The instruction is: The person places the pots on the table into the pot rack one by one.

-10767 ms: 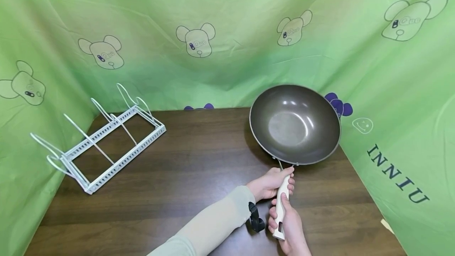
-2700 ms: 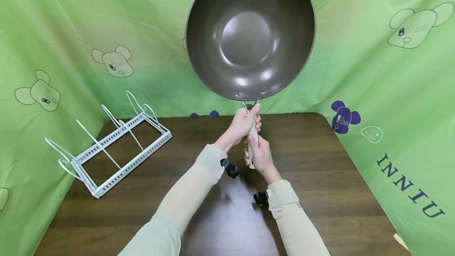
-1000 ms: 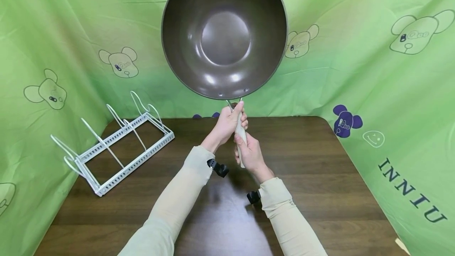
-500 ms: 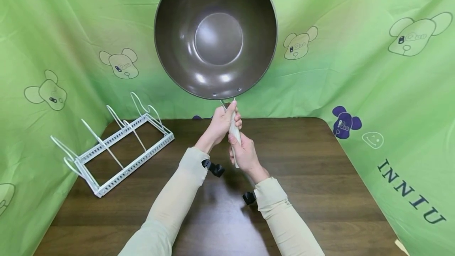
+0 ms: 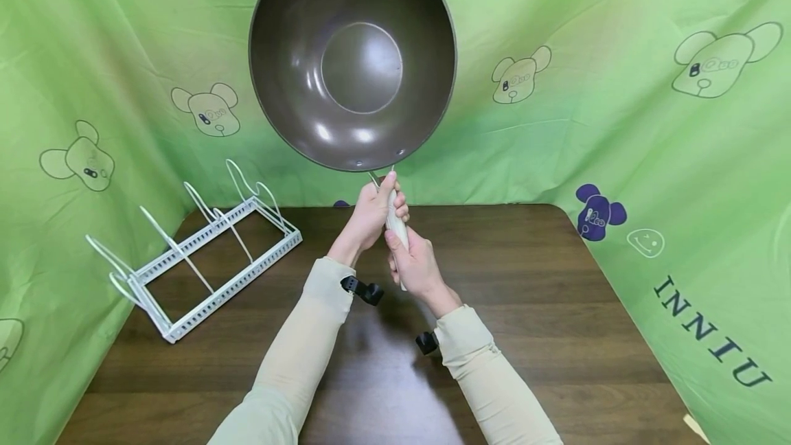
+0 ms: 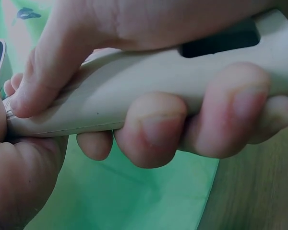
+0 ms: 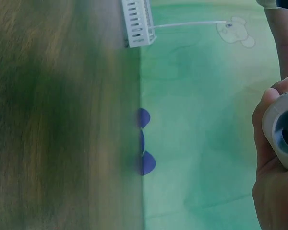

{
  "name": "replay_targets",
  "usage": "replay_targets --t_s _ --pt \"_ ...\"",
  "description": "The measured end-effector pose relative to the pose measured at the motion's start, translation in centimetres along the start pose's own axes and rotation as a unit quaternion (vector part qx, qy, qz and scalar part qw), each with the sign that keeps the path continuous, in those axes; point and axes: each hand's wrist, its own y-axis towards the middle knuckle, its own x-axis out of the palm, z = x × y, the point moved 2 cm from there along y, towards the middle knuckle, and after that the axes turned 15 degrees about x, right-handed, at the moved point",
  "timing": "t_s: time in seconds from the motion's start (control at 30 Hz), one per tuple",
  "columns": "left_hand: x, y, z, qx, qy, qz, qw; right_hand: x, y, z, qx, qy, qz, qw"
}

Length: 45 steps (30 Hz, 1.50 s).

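A deep wok [image 5: 352,60] with a dark brown inside is held up over the back of the table, its bowl facing me and its top edge cut off. Its cream handle [image 5: 397,220] points down towards me. My left hand [image 5: 369,213] grips the handle near the bowl, thumb along the top. Lower down, my right hand [image 5: 417,265] grips the same handle near its end. The left wrist view shows curled fingers [image 6: 153,129] around the handle [image 6: 101,91]. In the right wrist view, the handle's end [image 7: 270,127] sticks out of the grip.
A white metal rack [image 5: 231,290] with upright wire dividers stands at the left on the brown wooden table [image 5: 525,362]. Green printed cloth [image 5: 556,136] hangs around the back and both sides. A small pale piece [image 5: 696,427] lies at the right edge.
Earlier the wok was low at the back right. It has since been lifted and moved left, and over the last second it drifts further left with both hands gripping the handle. The rack stays put.
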Motion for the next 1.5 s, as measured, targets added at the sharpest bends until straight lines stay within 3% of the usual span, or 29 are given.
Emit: replay_targets --t_s 0.07,0.3,0.93,1.5 --pt "-0.2 -0.1 0.1 0.001 -0.002 0.002 1.0000 0.2 0.0 -0.2 0.002 -0.005 -0.002 1.0000" --pt "-1.0 -0.1 0.5 0.003 -0.020 0.010 0.9997 0.9 1.9 2.6 -0.012 -0.021 0.012 0.9996" --pt "-2.9 -0.3 1.7 0.011 -0.054 0.045 0.9975 2.1 2.2 1.1 -0.021 -0.081 0.001 0.9965" --pt "-4.3 -0.8 2.2 0.035 -0.108 0.061 0.9917 3.0 2.5 -0.3 -0.038 -0.185 0.026 0.9816"
